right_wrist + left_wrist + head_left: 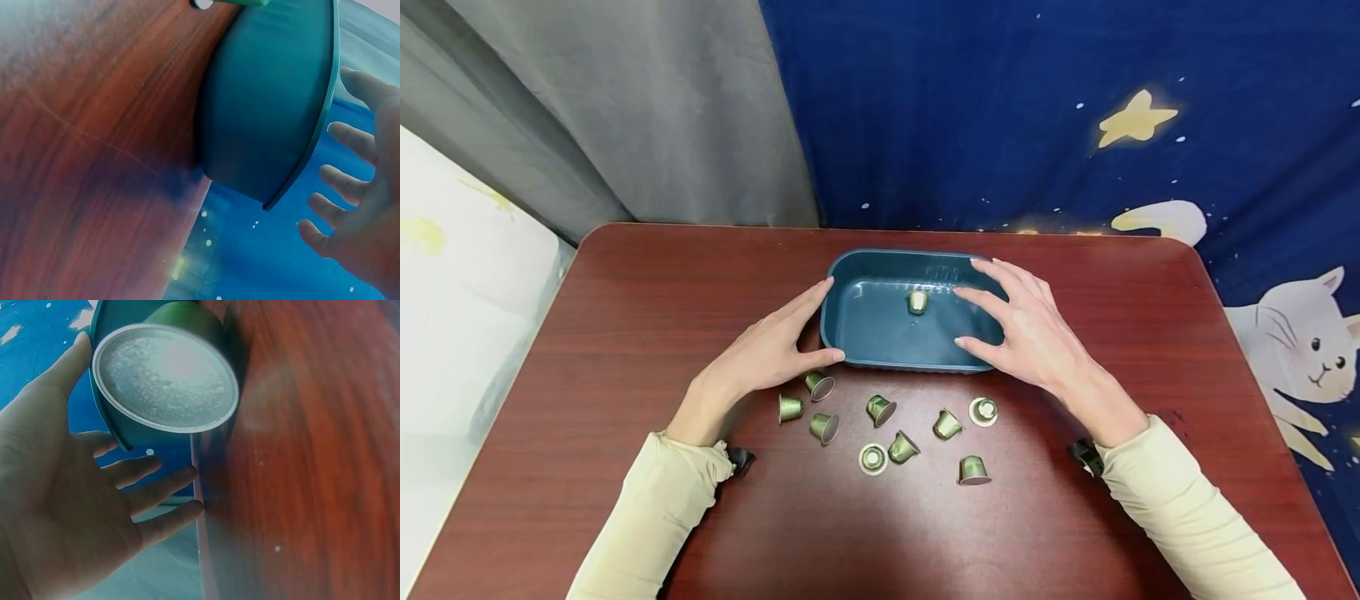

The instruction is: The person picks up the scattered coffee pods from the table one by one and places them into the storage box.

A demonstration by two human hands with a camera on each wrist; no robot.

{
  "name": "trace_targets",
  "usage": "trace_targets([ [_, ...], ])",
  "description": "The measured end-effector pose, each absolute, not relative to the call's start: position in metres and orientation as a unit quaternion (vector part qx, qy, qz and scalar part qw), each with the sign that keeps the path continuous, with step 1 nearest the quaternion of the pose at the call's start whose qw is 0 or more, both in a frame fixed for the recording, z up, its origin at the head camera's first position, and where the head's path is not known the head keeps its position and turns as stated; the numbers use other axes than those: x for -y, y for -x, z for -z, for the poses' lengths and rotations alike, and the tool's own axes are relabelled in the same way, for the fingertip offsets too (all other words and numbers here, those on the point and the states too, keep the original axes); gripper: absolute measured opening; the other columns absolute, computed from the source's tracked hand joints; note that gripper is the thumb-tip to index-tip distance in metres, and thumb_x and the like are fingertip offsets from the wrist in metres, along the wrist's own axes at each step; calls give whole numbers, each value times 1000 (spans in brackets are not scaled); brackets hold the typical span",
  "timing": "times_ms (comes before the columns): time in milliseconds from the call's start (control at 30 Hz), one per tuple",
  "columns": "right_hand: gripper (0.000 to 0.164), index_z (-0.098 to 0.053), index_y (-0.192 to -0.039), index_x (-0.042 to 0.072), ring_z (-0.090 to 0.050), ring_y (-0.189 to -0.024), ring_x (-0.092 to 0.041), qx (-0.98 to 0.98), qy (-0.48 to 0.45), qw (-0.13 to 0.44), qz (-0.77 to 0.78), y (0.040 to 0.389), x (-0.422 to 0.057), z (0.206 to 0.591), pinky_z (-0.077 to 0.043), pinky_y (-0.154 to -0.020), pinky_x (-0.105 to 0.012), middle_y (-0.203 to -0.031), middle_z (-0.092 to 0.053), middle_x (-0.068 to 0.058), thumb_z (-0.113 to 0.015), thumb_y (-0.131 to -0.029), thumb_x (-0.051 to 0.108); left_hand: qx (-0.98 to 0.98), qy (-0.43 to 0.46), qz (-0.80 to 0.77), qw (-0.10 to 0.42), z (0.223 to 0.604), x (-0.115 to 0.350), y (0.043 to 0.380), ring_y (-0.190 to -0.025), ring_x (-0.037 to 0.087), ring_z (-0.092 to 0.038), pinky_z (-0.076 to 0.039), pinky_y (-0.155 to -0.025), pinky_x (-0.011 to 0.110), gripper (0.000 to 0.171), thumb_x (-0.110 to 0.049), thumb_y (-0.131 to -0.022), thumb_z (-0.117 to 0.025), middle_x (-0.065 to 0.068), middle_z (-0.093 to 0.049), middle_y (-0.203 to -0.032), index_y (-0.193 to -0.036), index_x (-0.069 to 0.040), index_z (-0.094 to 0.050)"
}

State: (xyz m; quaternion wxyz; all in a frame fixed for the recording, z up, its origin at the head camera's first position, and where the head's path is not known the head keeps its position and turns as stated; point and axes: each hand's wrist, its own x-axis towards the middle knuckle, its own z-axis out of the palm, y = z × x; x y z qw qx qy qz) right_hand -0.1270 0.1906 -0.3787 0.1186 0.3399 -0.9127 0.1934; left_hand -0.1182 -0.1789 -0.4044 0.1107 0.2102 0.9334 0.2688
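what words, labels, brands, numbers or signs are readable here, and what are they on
No readable text in any view.
Small green metallic cup-shaped capsules: nothing legible; any print is too small or blurred.
Glossy teal rectangular basin with rounded corners: no legible lettering.
Dark blue fabric curtain: a star and white cat, no legible words.

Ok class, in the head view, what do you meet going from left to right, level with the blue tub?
White surface at the left edge, left hand, green capsule inside the blue tub, right hand, white cat pictured on the blue curtain.
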Motion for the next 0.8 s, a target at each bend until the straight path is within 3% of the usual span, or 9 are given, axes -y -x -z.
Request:
trace_targets([
  [600,58,-66,-130,16,-32,-141,-37,914,-325,125,-210,106,-209,379,-28,-103,-64,-151,-42,-13,-79,-79,41,-936,-209,-261,109,404,182,119,-148,19,-24,-31,-113,53,99,-76,-82,-56,-2,-18,-165,-159,-38,-7],
  [800,60,-65,-131,17,-32,-142,-37,914,-329,122,-204,102,-213,381,-28,-104,-64,-152,-41,-13,-80,-78,41,-936,-209,-261,110,404,182,120,-148,16,-23,-31,-114,51,98,-77,-82,-55,-8,-16,-165,-159,-39,-6],
])
